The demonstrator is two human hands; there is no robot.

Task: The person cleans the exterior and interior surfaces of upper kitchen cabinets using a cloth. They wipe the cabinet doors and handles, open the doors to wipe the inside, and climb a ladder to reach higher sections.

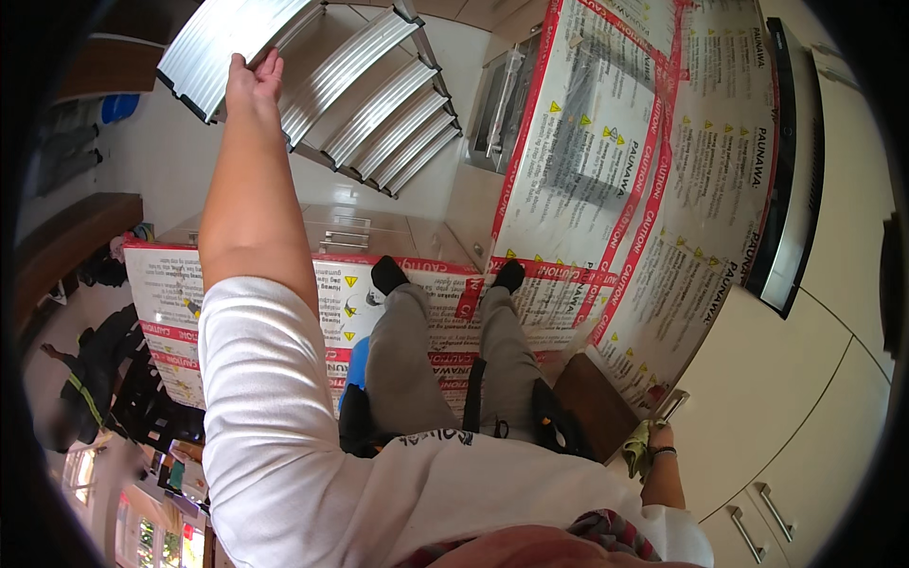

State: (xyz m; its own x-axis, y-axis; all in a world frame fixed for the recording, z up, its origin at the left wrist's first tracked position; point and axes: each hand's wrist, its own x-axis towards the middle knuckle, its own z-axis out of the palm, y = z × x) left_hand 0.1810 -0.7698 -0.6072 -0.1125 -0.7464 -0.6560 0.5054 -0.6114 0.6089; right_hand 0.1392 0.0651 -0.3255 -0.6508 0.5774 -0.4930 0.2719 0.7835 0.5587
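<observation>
My left hand (pixel 257 82) reaches out at the far left, palm turned up and fingers apart. It overlaps the front edge of the top platform of an aluminium stepladder (pixel 234 28); whether it touches the metal is unclear. Below that platform, the ribbed treads (pixel 355 74) run down towards the floor. At the lower right, my right hand (pixel 660 434) holds a crumpled green cloth (pixel 638 449). This hand is close by a metal bar handle (pixel 671 406) on a cream cabinet door (pixel 753 376). My feet in black socks (pixel 388 275) stand on a film-covered countertop (pixel 454 273).
Printed caution film with red tape (pixel 589 142) covers the counter to the right. A black and steel range hood (pixel 785 170) borders it. Lower cabinet drawers (pixel 344 234) lie beyond my feet. A person in dark clothing (pixel 99 369) is at the left, near a brown wooden edge (pixel 85 220).
</observation>
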